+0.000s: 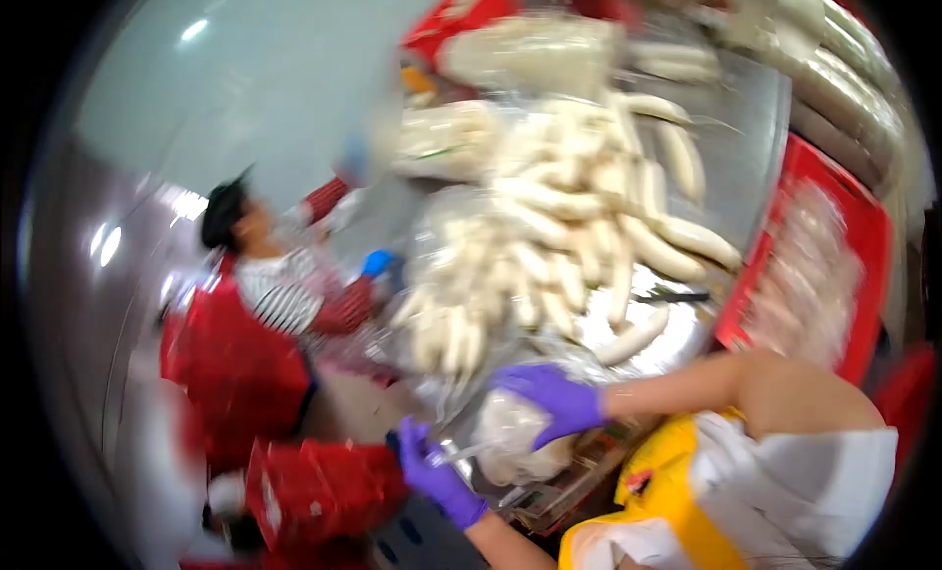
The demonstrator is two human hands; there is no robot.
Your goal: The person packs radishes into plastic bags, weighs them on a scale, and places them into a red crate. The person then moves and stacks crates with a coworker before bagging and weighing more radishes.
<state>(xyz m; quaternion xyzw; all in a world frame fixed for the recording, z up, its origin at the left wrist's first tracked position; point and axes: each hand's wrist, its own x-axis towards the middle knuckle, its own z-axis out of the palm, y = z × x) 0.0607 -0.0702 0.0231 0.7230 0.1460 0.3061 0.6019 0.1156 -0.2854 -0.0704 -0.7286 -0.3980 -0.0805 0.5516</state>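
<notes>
My right hand (pixel 554 401), in a purple glove, curves over a clear plastic bag (pixel 518 447) with white contents, which are blurred. My left hand (pixel 442 480), also gloved in purple, is beside the bag with its fingers bent round a thin pale strip (pixel 461 454); whether the strip belongs to the bag I cannot tell. Just past my right hand, a single white radish (pixel 633 336) lies on a shiny surface near a dark-handled knife (pixel 675 295). A large heap of white radishes (pixel 559 197) spreads over the metal table (pixel 741 99).
Packed plastic bags (pixel 530 55) stand at the far end of the table. A red crate (pixel 873 236) holding wrapped goods is at the right. Across the table, a person (pixel 285 285) wears a striped top and blue gloves. Red crates (pixel 324 487) stand at lower left.
</notes>
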